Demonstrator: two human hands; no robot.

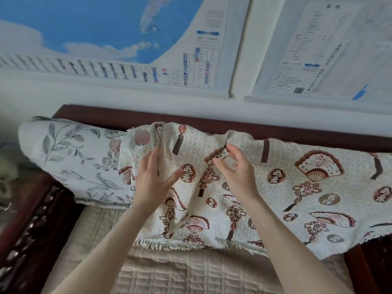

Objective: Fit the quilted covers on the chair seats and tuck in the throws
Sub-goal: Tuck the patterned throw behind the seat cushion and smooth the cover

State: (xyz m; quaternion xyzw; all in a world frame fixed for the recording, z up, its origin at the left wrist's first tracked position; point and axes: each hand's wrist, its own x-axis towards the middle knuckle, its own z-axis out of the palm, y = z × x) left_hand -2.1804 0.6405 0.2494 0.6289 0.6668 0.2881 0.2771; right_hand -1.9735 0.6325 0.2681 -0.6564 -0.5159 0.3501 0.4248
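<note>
Left hand (152,179): the fingers are lying straight and released, pressing flat on the patterned throw (297,187) and gripping nothing.
Right hand (237,172): the fingers are curling, with thumb and forefinger closing about a raised ridge of cloth. Whether they are already nipping it, I cannot tell.
Patterned throw: it is hanging over the dark back rail (212,122) just beyond the fingertips and bunching into two humps, one past each hand. Its fringe is trailing below the wrists onto the quilted cover (169,270).
Floral throw (74,158): it is lying outward of the left fingers, and its near edge seems to be running under the patterned one.
Step in hand: by my judgement, the person is levelling the top edge along the rail before tucking.
Doing it well: the left palm should be keeping the cloth anchored while the right fingers are drawing the ridge away from it, so the slack is travelling outward and not gathering between the hands.
Grip: a pinch of the ridge alone is probably serving better than a fistful, since the weave looks thick and is likely dragging its neighbours.
Risk: pulling towards the wrists may be sliding the whole throw off the rail.
</note>
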